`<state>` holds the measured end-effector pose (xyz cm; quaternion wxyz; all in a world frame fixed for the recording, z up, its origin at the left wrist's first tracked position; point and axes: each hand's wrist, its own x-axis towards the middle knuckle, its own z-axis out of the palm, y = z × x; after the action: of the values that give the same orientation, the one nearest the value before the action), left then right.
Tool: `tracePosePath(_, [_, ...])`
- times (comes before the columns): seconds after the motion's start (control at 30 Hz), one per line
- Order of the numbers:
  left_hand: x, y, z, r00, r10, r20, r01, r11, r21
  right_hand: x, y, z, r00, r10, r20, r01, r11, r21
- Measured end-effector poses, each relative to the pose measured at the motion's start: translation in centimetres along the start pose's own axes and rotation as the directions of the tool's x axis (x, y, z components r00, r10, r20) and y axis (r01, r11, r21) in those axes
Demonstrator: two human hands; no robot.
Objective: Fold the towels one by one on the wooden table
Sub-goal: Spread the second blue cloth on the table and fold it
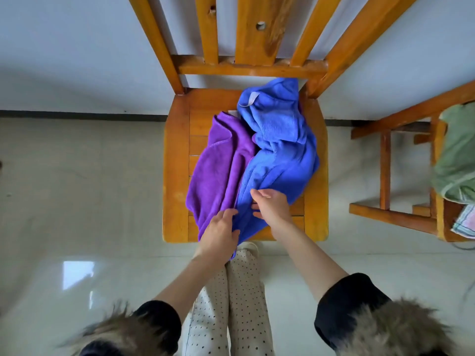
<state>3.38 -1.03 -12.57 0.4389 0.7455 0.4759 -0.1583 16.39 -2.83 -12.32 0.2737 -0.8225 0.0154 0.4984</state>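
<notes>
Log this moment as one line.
left hand: on blue towel | right hand: on blue towel | purple towel: unfolded | surface: wooden chair

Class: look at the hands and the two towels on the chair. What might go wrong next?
1. The blue towel overlaps the purple towel; lifting one may drag the other off the chair.
2. The blue towel's near corner overhangs the seat edge and might slip down.
</notes>
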Motion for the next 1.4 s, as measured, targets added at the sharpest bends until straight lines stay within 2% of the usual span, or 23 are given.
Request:
tracePosePath(0.1, [-0.3, 0.6, -0.9, 1.000, -0.010, -0.001, 0.009, 0.992, -0.124, 0.2, -0.5, 0.1, 0.999, 0.035, -0.028, -0.034, 0.999, 0.025])
tracePosePath(0.33, [-4.1, 2.9, -3.9, 0.990, 0.139, 0.039, -0.131, 0.978, -0.160, -2.5, -3.1, -2.5, 0.999, 0.052, -0.010, -0.051, 0.997, 0.062])
tracePosePath(0.4, [-5.3, 4.3, -4.9, 0.984, 0.164, 0.067, -0.149, 0.971, -0.187, -4.4, -3.9, -3.9, 0.999, -0.001, -0.039, 0.002, 0.999, 0.038])
tracePosePath(0.57, [-7.4, 8.6, -9.1, 0.970, 0.217, 0.107, -0.197, 0.965, -0.173, -10.5, -6.1, -9.3, 0.977, -0.171, -0.129, 0.188, 0.974, 0.129])
tracePosePath(0.67, [-8.0, 12.6, -13.1, 0.958, 0.287, -0.008, -0.287, 0.952, -0.109, -14.7, -8.1, -12.8, 0.934, -0.312, -0.174, 0.326, 0.944, 0.058])
tracePosePath(0.8, [-9.7, 19.5, -19.0, 0.861, 0.474, -0.185, -0.489, 0.871, -0.045, -20.5, -11.5, -17.6, 0.849, -0.497, -0.180, 0.493, 0.867, -0.067])
tracePosePath(0.93, [-12.6, 26.5, -23.8, 0.741, 0.666, -0.085, -0.669, 0.743, -0.007, -26.5, -16.1, -22.1, 0.714, -0.677, -0.178, 0.653, 0.736, -0.179])
tracePosePath(1.0, [-14.6, 29.3, -25.5, 0.719, 0.693, -0.059, -0.695, 0.715, -0.069, -29.9, -18.3, -24.2, 0.631, -0.755, -0.178, 0.714, 0.655, -0.249])
tracePosePath(1.13, [-18.6, 32.9, -28.7, 0.659, 0.739, -0.140, -0.749, 0.625, -0.220, -36.0, -21.1, -27.3, 0.498, -0.842, -0.205, 0.787, 0.539, -0.299])
tracePosePath(1.23, [-21.1, 34.3, -30.8, 0.609, 0.766, -0.205, -0.792, 0.573, -0.212, -39.1, -22.2, -28.5, 0.412, -0.871, -0.269, 0.816, 0.484, -0.317])
tracePosePath(1.4, [-24.9, 35.0, -34.3, 0.564, 0.747, -0.350, -0.818, 0.562, -0.119, -42.2, -23.8, -28.6, 0.309, -0.892, -0.331, 0.823, 0.425, -0.376])
